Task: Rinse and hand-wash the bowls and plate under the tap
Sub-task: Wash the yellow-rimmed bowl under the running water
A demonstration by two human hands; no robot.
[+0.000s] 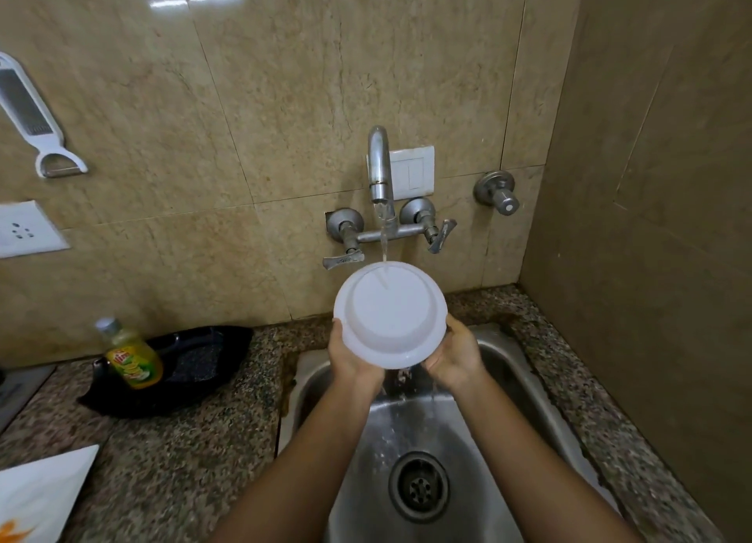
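We grip the white bowl [390, 314] with both hands: our left hand [350, 353] clasps its lower left rim, our right hand [453, 355] clasps its lower right rim, each closed on the bowl. The bowl sits just below the tap [379, 168], tilted with its underside toward us, and the running water [383, 241] from the tap lands on its upper edge. Water runs off the bowl's bottom edge into the steel sink [517, 384] below the tap. Left of the tap, on the granite counter [183, 453], a soap bottle [131, 355] stands in a black tray [211, 363]. Far left of the tap, a grater [30, 115] hangs on the wall.
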